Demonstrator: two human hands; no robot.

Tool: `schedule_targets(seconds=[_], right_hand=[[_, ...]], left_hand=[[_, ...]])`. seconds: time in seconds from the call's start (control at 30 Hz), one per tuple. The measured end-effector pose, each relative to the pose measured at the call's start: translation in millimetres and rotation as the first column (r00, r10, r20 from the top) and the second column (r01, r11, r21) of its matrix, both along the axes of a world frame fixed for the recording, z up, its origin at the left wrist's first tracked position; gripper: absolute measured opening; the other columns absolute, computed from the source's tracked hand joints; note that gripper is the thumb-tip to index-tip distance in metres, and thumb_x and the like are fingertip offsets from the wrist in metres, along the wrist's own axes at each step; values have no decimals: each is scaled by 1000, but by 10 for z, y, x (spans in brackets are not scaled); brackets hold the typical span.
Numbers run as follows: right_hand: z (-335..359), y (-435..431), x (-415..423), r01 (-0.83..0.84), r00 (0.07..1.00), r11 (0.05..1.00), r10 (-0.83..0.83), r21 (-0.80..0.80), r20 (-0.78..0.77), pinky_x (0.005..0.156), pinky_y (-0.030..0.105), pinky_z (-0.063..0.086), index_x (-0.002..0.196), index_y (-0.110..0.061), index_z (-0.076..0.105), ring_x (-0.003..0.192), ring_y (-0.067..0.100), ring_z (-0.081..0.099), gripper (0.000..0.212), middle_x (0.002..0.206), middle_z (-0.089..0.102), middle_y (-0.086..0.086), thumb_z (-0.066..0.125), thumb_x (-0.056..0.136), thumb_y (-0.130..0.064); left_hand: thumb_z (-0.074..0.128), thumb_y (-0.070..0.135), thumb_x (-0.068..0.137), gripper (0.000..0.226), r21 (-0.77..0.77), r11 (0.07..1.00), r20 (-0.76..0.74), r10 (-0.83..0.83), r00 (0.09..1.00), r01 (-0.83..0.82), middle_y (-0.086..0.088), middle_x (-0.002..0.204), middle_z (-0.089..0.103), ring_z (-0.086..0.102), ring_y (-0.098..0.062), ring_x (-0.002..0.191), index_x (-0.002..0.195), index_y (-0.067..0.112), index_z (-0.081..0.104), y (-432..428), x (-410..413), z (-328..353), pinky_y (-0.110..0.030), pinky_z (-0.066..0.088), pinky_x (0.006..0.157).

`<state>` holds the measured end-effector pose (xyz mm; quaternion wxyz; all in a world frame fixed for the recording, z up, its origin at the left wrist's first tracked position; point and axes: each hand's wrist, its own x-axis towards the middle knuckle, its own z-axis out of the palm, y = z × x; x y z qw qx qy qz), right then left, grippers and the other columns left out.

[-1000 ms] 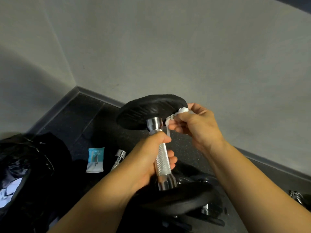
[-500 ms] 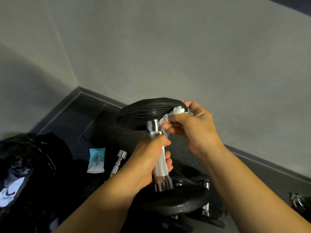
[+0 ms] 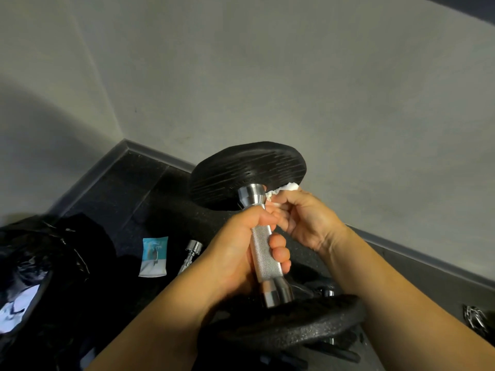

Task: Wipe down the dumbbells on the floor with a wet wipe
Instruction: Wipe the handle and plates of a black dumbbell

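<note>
Head view: at the centre of the frame a dumbbell (image 3: 265, 253) is held tilted, with one black plate raised toward the wall and the other low near the bottom edge. Its knurled chrome handle is gripped by the left hand (image 3: 233, 255), whose fingers are curled tightly round the bar, with the thumb laid across just under the upper collar. The right hand (image 3: 310, 218) is bent at the wrist beside that collar. Its fingers are curled and pinch a crumpled white wet wipe (image 3: 286, 189), which is pressed to the ribbed inner face of the upper plate (image 3: 246, 172). The lower plate (image 3: 294, 322) has a rough, pebbled surface (whether it rests on anything cannot be told). On the dark floor (image 3: 128, 199) at lower left a blue-and-white packet (image 3: 154, 257) is seen, with a chrome bar (image 3: 191, 253) just beside it. A black bag (image 3: 40, 263) fills the left edge.
</note>
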<state>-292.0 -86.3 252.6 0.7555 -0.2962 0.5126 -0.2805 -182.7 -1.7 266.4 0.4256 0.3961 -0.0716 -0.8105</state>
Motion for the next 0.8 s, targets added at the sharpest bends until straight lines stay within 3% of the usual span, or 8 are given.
schedule_targets(seconds=[0.13, 0.23, 0.33, 0.43, 0.53, 0.6, 0.7, 0.8], right_hand=[[113, -35, 7, 13, 985, 994, -32, -110, -168, 42, 17, 52, 99, 5, 58, 47, 14, 66, 19, 59, 69, 13, 56, 81, 10], [224, -3, 53, 1, 939, 962, -94, -272, -330, 39, 20, 49, 87, 2, 58, 41, 16, 62, 14, 57, 66, 14, 58, 78, 13], [278, 92, 139, -114, 848, 884, -151, -453, -509, 44, 27, 52, 77, -6, 60, 42, 20, 62, 11, 51, 64, 10, 66, 77, 3], [276, 187, 221, -249, 761, 775, -216, -581, -613, 60, 42, 59, 75, -18, 63, 57, 25, 69, 13, 54, 67, 5, 73, 68, -17], [271, 231, 252, -276, 751, 730, -241, -625, -614, 64, 45, 59, 78, -22, 63, 64, 25, 70, 18, 63, 69, 4, 71, 63, -28], [284, 220, 244, -234, 794, 737, -231, -634, -562, 61, 42, 59, 81, -22, 63, 62, 25, 69, 14, 67, 70, 8, 72, 71, -20], [338, 186, 197, -65, 925, 832, -157, -551, -346, 46, 28, 53, 89, -9, 61, 47, 20, 62, 14, 65, 66, 16, 65, 81, 2], [280, 138, 107, 4, 955, 891, -138, -454, -263, 44, 21, 51, 86, -5, 59, 42, 17, 61, 14, 60, 66, 14, 59, 83, 9]], left_hand=[[52, 18, 85, 9, 27, 1000, 145, 1, 989, -5, -9, 52, 53, 60, -23, 46, 87, 9, 50, -30, -3, -71, -33, 54, 58], [55, 22, 90, 6, 0, 999, 365, -30, 930, 32, -12, 61, 63, 66, -27, 59, 93, 17, 52, -17, -31, -160, -34, 54, 66], [55, 26, 93, 11, -42, 997, 513, -40, 857, 71, -14, 83, 61, 65, -23, 65, 84, 25, 48, 16, -32, -213, -23, 53, 49], [54, 28, 94, 14, -47, 996, 579, -35, 814, 77, -15, 91, 62, 66, -23, 70, 82, 24, 50, 17, -6, -245, -24, 54, 53], [56, 29, 94, 14, -51, 998, 573, 10, 820, 24, -15, 83, 61, 65, -25, 68, 86, 18, 55, 0, 4, -274, -25, 55, 53], [57, 26, 94, 12, -43, 999, 531, 50, 846, -32, -15, 77, 58, 62, -25, 66, 91, 14, 57, -9, 0, -278, -26, 56, 50], [58, 25, 93, 13, -17, 999, 468, 51, 883, -49, -12, 65, 55, 59, -23, 52, 88, 14, 56, -14, -16, -277, -34, 56, 58], [59, 28, 92, 16, -7, 998, 399, 54, 915, -56, -10, 60, 55, 58, -21, 42, 85, 14, 55, -23, -37, -284, -39, 55, 63]])
